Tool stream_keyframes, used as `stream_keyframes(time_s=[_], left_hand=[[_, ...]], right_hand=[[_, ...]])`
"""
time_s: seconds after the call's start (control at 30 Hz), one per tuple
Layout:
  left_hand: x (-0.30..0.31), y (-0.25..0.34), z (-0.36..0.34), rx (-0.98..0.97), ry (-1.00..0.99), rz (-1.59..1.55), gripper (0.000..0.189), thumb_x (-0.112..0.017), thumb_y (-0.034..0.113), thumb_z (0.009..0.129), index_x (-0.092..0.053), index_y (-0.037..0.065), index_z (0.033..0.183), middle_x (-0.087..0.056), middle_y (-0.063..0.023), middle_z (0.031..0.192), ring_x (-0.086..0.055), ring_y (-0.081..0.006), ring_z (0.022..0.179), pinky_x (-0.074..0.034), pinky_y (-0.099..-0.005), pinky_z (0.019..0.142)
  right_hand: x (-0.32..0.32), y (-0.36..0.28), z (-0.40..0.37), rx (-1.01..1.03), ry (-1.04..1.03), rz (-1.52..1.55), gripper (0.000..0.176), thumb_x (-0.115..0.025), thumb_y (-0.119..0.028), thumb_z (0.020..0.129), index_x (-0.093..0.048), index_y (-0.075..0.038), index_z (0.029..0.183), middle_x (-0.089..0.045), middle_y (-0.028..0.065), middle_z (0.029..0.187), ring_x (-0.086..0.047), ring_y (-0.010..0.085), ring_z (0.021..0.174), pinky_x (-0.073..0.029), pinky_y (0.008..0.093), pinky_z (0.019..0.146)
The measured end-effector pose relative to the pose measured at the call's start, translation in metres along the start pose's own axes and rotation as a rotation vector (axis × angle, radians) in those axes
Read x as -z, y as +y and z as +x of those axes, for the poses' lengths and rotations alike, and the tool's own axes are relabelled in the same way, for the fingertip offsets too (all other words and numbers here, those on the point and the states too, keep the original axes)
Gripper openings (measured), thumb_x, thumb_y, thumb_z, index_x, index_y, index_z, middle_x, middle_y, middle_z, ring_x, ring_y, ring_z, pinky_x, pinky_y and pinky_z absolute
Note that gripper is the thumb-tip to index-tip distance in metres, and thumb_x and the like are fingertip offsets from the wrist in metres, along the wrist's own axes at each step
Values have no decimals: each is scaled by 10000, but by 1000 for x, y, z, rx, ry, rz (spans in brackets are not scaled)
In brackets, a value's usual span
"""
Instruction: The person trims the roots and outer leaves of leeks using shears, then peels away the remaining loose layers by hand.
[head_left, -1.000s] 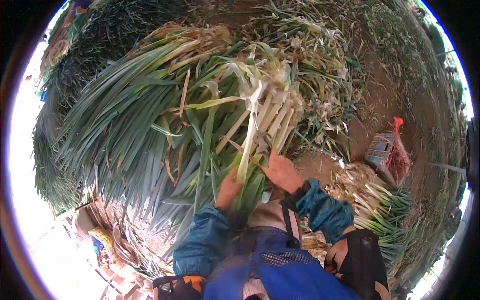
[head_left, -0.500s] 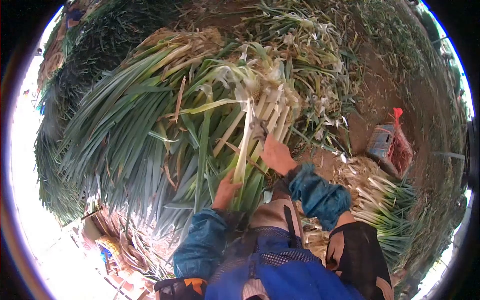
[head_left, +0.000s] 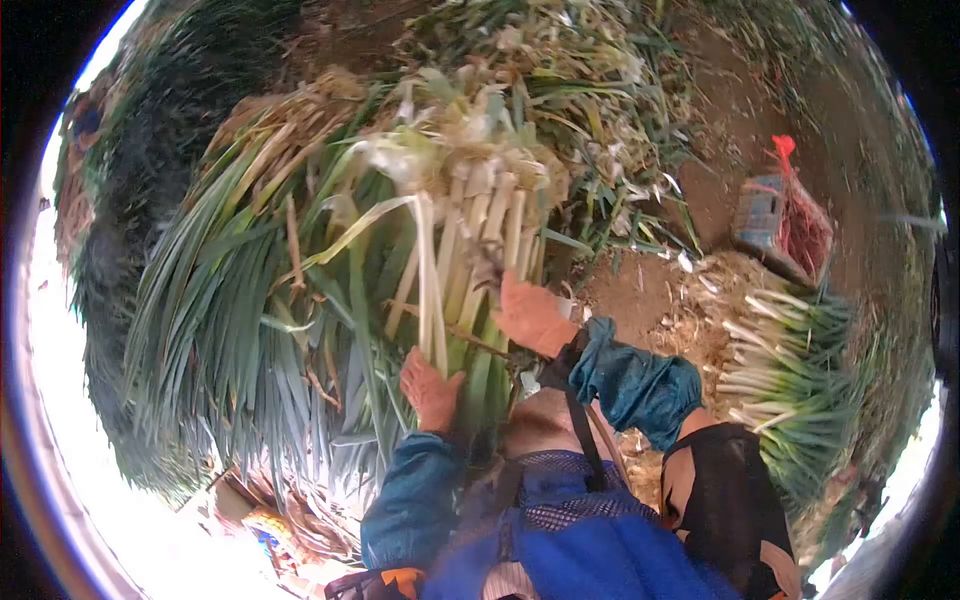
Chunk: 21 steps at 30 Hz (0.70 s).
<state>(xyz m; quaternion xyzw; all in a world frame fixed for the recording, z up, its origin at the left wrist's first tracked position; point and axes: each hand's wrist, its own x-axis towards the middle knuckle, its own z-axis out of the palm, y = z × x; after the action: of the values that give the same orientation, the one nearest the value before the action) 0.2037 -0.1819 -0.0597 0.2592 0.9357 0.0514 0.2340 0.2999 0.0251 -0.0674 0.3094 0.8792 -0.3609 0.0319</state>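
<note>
A large pile of long green onions or leeks (head_left: 480, 230) lies in front of me, pale stalks and roots pointing away. My left hand (head_left: 430, 392) is at the lower end of one white stalk (head_left: 427, 285), with the stalk running between fingers and thumb. To its right, my right hand (head_left: 535, 315) is closed over the neighbouring stalks. A small, dark, blurred metal-looking tool (head_left: 488, 266) juts out from its fingers; I cannot tell its kind. Green leaves (head_left: 230, 300) fan out left of the hands.
At right, trimmed stalks (head_left: 765, 370) lie in a row on the ground. Beyond them stands a box (head_left: 760, 215) with red netting (head_left: 805, 235). Peeled leaves and roots (head_left: 610, 150) litter the soil at the back. My knees and blue apron (head_left: 570, 540) are close below.
The pile and both hands sit farther left in view. My left hand shows more of its back, with the thumb out to the right. My right hand still has the dark tool.
</note>
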Motion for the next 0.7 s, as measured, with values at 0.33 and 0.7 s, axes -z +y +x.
stream_keyframes(time_s=[0.33,0.7], left_hand=[[-26,-3,9,1,-5,81,994,-823,272,560,-242,-28,1309,-360,-253,1278,-326,-403,1205,-248,-497,998],[-50,-19,13,-18,18,172,974,-806,288,593,-227,-37,1305,-333,-258,1288,-312,-418,1209,-264,-513,980]], right_hand=[[52,39,-1,-106,-93,0,467,-511,-115,759,-375,154,1115,-595,211,656,-617,359,602,-501,416,499],[5,69,-6,-116,150,-11,472,-497,-153,771,-393,158,1111,-616,220,711,-635,353,621,-517,458,558]])
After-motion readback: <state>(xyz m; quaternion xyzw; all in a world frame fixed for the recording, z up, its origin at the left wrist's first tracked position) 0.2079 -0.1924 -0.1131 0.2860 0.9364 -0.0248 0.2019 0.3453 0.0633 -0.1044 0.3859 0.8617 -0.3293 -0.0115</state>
